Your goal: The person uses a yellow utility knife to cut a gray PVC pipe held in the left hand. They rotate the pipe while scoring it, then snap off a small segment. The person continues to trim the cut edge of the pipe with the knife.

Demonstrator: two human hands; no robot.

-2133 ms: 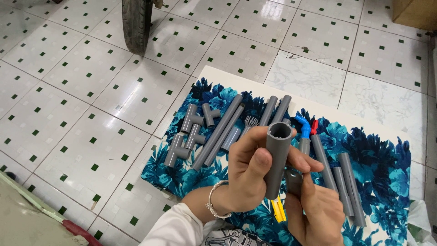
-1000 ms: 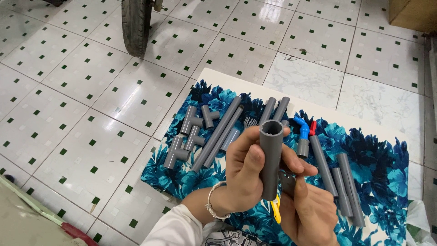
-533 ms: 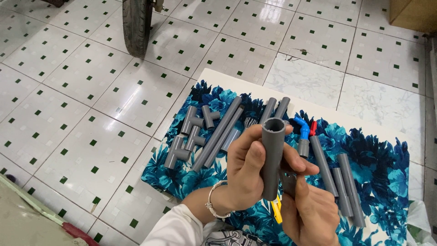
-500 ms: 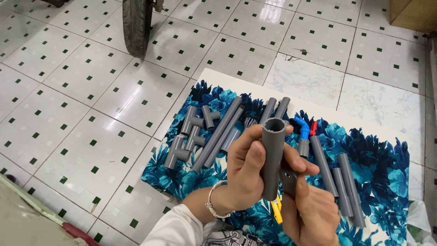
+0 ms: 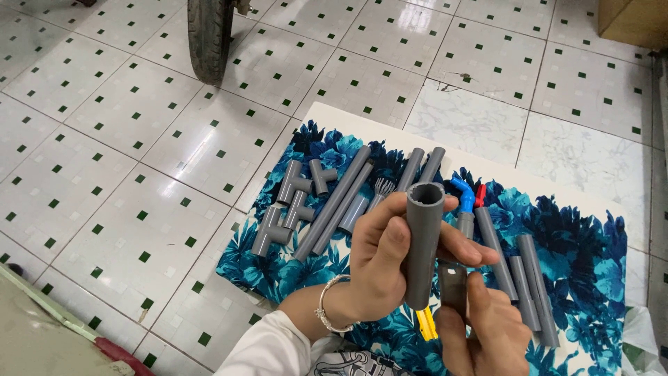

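Two hands raised over a blue floral mat [image 5: 584,271], low in the head view. Left hand [image 5: 379,268] palm-in, wrist bent, silver bracelet [image 5: 324,313] at the cuff of a white sleeve [image 5: 268,348]; thumb pressed along the near side and fingers [image 5: 463,245] wrapped round the far side of a short grey pipe [image 5: 423,244]. Pipe held nearly upright, open end up towards the camera, lower end just below the palm. Right hand [image 5: 487,334] lower and to the right, fingers pointing up, thumb and forefinger pinched on a small dark grey fitting [image 5: 454,285], just beside the pipe's lower end; touching or not, cannot tell. Between the hands, low down, a yellow handle [image 5: 426,324] peeking out.

On the mat beyond: three grey tee fittings [image 5: 292,202] at the left edge, lying flat, close together; next to them two long grey pipes [image 5: 334,205] side by side, slanted; further right, more grey lengths [image 5: 529,278] lying parallel. Near the top of the held pipe, a blue elbow piece [image 5: 463,197] and a red part [image 5: 480,196] touching each other.

Around the mat, white floor tiles [image 5: 139,139] with small green squares. Top left, a black tyre [image 5: 209,38] standing on the tiles. Top right corner, edge of a brown cardboard box [image 5: 633,21], plain-sided. Bottom left, a pale slab [image 5: 35,334] with a red strip along it.
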